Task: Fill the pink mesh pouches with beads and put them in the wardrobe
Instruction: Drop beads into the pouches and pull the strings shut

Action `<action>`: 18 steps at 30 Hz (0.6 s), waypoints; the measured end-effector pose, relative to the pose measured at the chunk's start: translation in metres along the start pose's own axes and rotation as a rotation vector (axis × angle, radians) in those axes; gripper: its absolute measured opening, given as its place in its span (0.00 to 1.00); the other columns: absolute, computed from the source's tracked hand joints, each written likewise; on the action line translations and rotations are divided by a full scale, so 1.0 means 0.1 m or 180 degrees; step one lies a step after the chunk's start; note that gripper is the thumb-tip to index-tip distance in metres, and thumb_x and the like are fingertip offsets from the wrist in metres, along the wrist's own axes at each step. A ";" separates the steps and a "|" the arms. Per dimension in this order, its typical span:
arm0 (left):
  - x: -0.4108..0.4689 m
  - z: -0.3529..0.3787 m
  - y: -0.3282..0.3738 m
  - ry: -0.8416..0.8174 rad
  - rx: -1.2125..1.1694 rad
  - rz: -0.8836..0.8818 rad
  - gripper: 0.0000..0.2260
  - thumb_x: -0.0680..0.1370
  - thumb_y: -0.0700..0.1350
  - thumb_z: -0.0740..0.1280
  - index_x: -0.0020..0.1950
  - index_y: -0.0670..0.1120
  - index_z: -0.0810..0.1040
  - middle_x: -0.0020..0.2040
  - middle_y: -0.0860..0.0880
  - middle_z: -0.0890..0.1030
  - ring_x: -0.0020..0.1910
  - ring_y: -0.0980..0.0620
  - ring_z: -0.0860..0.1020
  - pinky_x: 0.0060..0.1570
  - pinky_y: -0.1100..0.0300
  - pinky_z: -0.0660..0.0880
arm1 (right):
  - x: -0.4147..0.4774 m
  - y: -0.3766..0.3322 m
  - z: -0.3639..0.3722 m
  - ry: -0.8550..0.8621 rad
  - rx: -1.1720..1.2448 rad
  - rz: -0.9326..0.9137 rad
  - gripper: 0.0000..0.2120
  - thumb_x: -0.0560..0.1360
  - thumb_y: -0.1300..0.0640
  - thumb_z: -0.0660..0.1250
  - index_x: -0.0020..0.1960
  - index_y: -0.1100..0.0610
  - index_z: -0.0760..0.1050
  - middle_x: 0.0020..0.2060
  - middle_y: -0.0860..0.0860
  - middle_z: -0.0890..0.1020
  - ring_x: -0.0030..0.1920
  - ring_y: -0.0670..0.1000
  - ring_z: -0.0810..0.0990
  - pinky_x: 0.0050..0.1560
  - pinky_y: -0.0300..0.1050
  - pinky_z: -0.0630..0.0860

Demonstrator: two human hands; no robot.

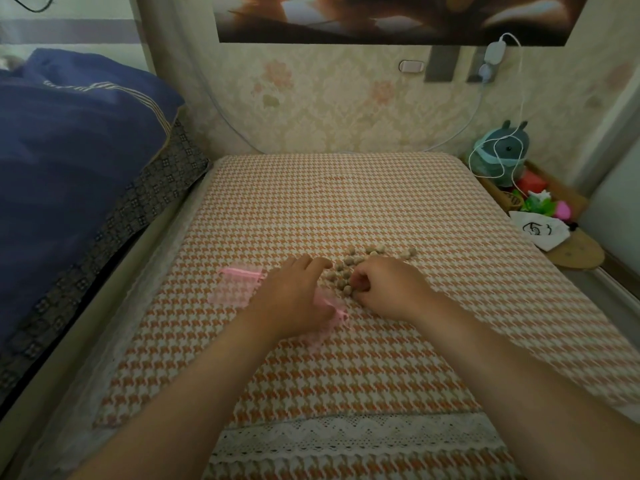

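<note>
Just left of the beads point(367, 268), on the houndstooth cloth point(346, 202), the left hand point(294, 292) lay palm down with its fingers stretched loosely toward them. Its heel pressed a pink mesh pouch point(330, 315) flat (most likely to stop the flimsy thing sliding before filling); no grip on it showed. At the near edge of the beads the right hand point(384, 289) was curled tight, fingertips drawn in around a few of them, apparently gathering a pinch to carry across. A second pink pouch point(235, 284) lay flat farther left of the beads, beyond the left hand, untouched. Neither pouch seemed to hold anything, so filling looked barely begun, and no wardrobe showed.
</note>
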State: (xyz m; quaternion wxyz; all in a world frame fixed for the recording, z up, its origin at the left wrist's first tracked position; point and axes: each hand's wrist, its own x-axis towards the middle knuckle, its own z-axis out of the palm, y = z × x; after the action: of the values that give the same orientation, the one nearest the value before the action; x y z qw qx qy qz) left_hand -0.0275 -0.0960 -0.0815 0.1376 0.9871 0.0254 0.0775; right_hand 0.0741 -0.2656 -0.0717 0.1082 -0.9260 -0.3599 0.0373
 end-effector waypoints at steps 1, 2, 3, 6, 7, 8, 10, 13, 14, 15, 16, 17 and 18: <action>-0.02 0.00 0.04 0.0159 0.0116 -0.0027 0.32 0.69 0.63 0.70 0.70 0.54 0.67 0.64 0.54 0.73 0.63 0.52 0.70 0.61 0.56 0.69 | 0.00 0.00 0.00 0.0000 -0.0081 0.0002 0.05 0.76 0.50 0.70 0.52 0.46 0.81 0.51 0.44 0.82 0.51 0.50 0.80 0.47 0.47 0.79; -0.04 0.01 0.08 0.0182 0.0229 -0.0121 0.35 0.66 0.69 0.70 0.68 0.53 0.68 0.63 0.55 0.72 0.63 0.52 0.70 0.61 0.55 0.68 | 0.01 0.00 0.00 0.0000 -0.0161 0.0010 0.05 0.76 0.50 0.69 0.51 0.47 0.82 0.50 0.44 0.82 0.51 0.50 0.81 0.47 0.48 0.80; -0.06 0.04 0.11 0.0080 0.0386 -0.0229 0.39 0.63 0.73 0.69 0.67 0.53 0.68 0.62 0.54 0.72 0.62 0.51 0.70 0.62 0.55 0.67 | 0.01 0.00 0.01 0.0007 -0.0221 0.0017 0.05 0.76 0.50 0.69 0.50 0.48 0.82 0.48 0.45 0.82 0.50 0.50 0.81 0.46 0.48 0.80; -0.07 0.08 0.14 -0.0412 0.0725 -0.0453 0.41 0.63 0.74 0.68 0.67 0.50 0.67 0.63 0.51 0.74 0.63 0.48 0.71 0.64 0.51 0.66 | 0.02 -0.02 0.02 0.0007 -0.0294 0.0049 0.04 0.75 0.51 0.70 0.47 0.48 0.82 0.45 0.44 0.82 0.46 0.50 0.81 0.44 0.48 0.81; -0.06 0.07 0.13 -0.0476 0.0653 -0.0463 0.39 0.66 0.71 0.68 0.68 0.50 0.68 0.64 0.50 0.75 0.63 0.47 0.72 0.64 0.50 0.67 | 0.03 -0.02 0.03 0.0012 -0.0284 0.0046 0.03 0.75 0.51 0.70 0.46 0.48 0.83 0.44 0.44 0.82 0.45 0.50 0.81 0.43 0.48 0.81; -0.05 0.05 0.10 -0.0504 0.0519 -0.0421 0.36 0.68 0.68 0.69 0.69 0.51 0.68 0.64 0.51 0.76 0.63 0.48 0.73 0.64 0.51 0.67 | 0.02 -0.02 0.03 0.0018 -0.0269 0.0046 0.03 0.74 0.51 0.69 0.45 0.47 0.83 0.43 0.44 0.82 0.45 0.49 0.81 0.43 0.47 0.81; -0.04 0.00 0.07 -0.0533 0.0169 -0.0266 0.33 0.70 0.63 0.70 0.71 0.53 0.67 0.64 0.53 0.77 0.62 0.49 0.73 0.62 0.52 0.69 | 0.01 -0.01 0.03 0.0029 -0.0242 0.0045 0.04 0.75 0.51 0.69 0.44 0.47 0.83 0.43 0.44 0.83 0.44 0.49 0.81 0.42 0.47 0.81; -0.06 -0.05 -0.02 -0.0654 -0.0280 -0.0152 0.36 0.70 0.57 0.75 0.74 0.56 0.64 0.64 0.53 0.77 0.62 0.51 0.73 0.61 0.52 0.73 | 0.00 0.00 0.01 0.0014 -0.0113 0.0072 0.06 0.75 0.49 0.69 0.44 0.47 0.84 0.43 0.44 0.84 0.45 0.48 0.82 0.44 0.47 0.81; -0.07 -0.05 -0.05 -0.0691 -0.0289 -0.0120 0.38 0.68 0.56 0.76 0.74 0.57 0.62 0.66 0.53 0.76 0.64 0.51 0.71 0.62 0.51 0.73 | 0.00 0.01 0.00 0.0007 0.0016 0.0111 0.06 0.75 0.49 0.69 0.45 0.46 0.85 0.44 0.43 0.85 0.46 0.47 0.82 0.45 0.47 0.81; -0.09 -0.05 -0.06 -0.0700 -0.0238 -0.0078 0.41 0.67 0.56 0.77 0.75 0.58 0.60 0.68 0.54 0.73 0.66 0.51 0.69 0.63 0.51 0.72 | 0.00 0.01 0.00 0.0009 0.0148 0.0151 0.06 0.75 0.49 0.69 0.46 0.46 0.85 0.46 0.42 0.85 0.47 0.47 0.82 0.46 0.46 0.81; -0.10 -0.05 -0.06 -0.0671 -0.0166 -0.0040 0.43 0.66 0.58 0.78 0.75 0.58 0.59 0.70 0.54 0.70 0.68 0.51 0.66 0.66 0.50 0.70 | 0.00 0.02 -0.01 0.0009 0.0258 0.0182 0.06 0.76 0.48 0.70 0.48 0.45 0.85 0.47 0.42 0.85 0.48 0.46 0.82 0.47 0.46 0.81; -0.11 -0.04 -0.05 -0.0601 -0.0087 -0.0028 0.45 0.64 0.61 0.77 0.76 0.58 0.58 0.71 0.55 0.68 0.69 0.51 0.63 0.67 0.50 0.67 | 0.01 0.02 -0.01 0.0005 0.0361 0.0199 0.06 0.75 0.48 0.70 0.49 0.45 0.85 0.48 0.41 0.85 0.49 0.46 0.82 0.48 0.46 0.81; -0.12 -0.02 -0.02 -0.0535 -0.0004 -0.0056 0.46 0.63 0.64 0.77 0.76 0.57 0.59 0.71 0.55 0.67 0.69 0.51 0.62 0.68 0.50 0.66 | 0.01 0.03 0.00 -0.0018 0.0494 0.0216 0.05 0.75 0.48 0.71 0.49 0.45 0.85 0.48 0.42 0.85 0.49 0.46 0.82 0.50 0.46 0.81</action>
State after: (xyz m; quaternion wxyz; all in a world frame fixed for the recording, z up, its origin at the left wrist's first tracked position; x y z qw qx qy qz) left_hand -0.0394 -0.0940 -0.0818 0.1406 0.9898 0.0224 -0.0069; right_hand 0.0772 -0.2672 -0.0721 0.1773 -0.9264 -0.3246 0.0713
